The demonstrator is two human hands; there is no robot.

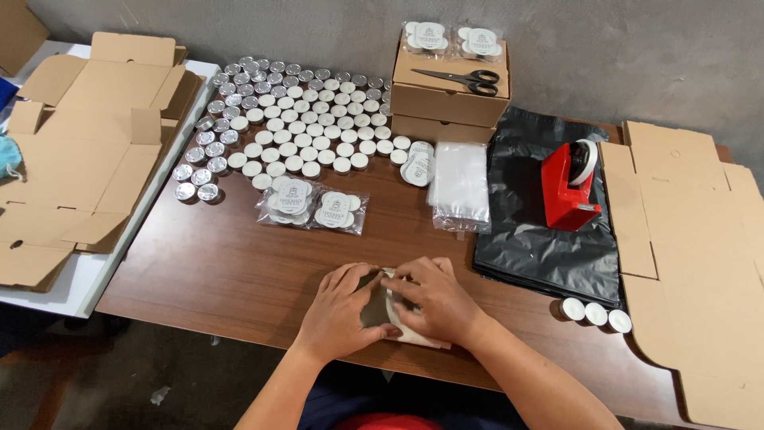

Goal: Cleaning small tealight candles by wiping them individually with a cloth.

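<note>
Both hands worked at the near edge of the brown table (239, 271). Left hand (344, 309) and right hand (434, 299) lay pressed together over a small clear packet (414, 333) of white candles; fingers curled down on it from both sides, so each hand was clamped on the packet, most of it hidden beneath them.

Beyond the hands, two filled clear packets (312, 207) lay flat mid-table. Behind those, a large spread of loose tealight candles (294, 119), white wax in silver cups, some turned metal side up at the left. A stack of empty clear bags (460, 185) sat beside a pile of black plastic bags (549, 231), with a red tape dispenser (570, 185) standing on the black pile.

Two closed cardboard boxes (450, 99) were stacked at the back, black scissors (465, 80) on top. Three tealights (595, 313) stood in a row right of the right wrist. Flat cardboard blanks (692, 263) lay at the far right, more flattened cartons (79, 151) at the left
</note>
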